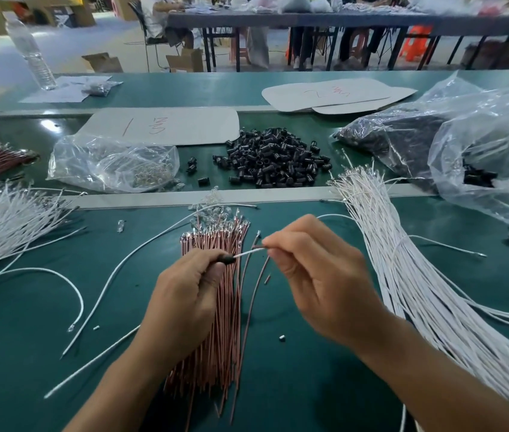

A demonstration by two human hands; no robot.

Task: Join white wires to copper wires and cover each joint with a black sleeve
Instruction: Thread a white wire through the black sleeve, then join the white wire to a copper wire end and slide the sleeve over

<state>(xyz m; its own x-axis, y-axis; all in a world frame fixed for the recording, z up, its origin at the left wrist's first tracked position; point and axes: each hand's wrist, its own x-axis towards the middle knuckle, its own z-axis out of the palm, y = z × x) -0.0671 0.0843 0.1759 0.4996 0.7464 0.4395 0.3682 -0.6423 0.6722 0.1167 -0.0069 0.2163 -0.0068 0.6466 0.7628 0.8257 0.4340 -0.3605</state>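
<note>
Your left hand [184,294] pinches a black sleeve [227,260] in its fingers [208,263]. Your right hand [315,275] nips the white wire [250,252] running out of it. Both are just above the copper wires [215,241] on the desk [28,322]. The wire is light and limp, so hold it close to the sleeve. The sleeve looks small, stiff and probably slick, so grip its sides.
</note>
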